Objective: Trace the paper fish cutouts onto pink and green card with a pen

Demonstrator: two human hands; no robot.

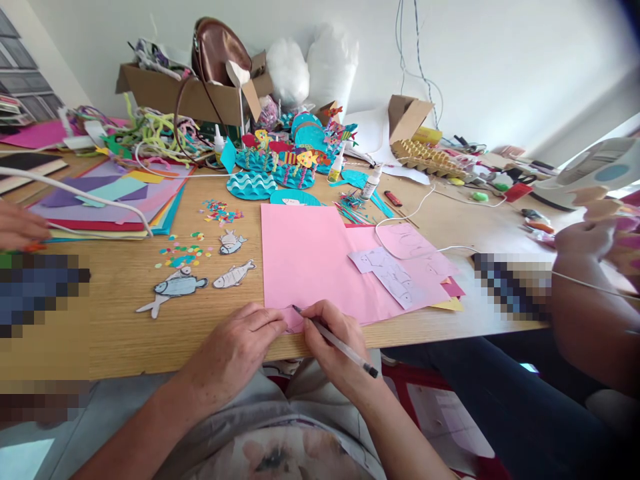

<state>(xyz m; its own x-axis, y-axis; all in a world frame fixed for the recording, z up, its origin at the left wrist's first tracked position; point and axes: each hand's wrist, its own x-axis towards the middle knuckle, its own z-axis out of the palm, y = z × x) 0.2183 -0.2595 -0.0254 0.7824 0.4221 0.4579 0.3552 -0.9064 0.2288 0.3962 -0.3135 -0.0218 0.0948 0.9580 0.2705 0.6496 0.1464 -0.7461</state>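
Note:
My right hand [333, 343] is closed around a thin pen [334, 341], whose tip touches the near edge of a pink paper sheet [305, 257] on the wooden table [120, 333]. Beside it my left hand [235, 350] lies on the table edge, fingers curled, pressing the pink sheet's corner down. A small white paper with drawn outlines [393, 273] lies on more pink paper to the right. Three grey paper fish cut-outs [180, 285] lie left of the sheet.
Coloured confetti [187, 253], stacked coloured sheets [110, 200], teal paper-plate sea crafts [280, 167], glue bottles [371, 181] and a cardboard box [190, 97] fill the back. Another person's hand [20, 227] is at left; a second person's arm [590, 300] is at right.

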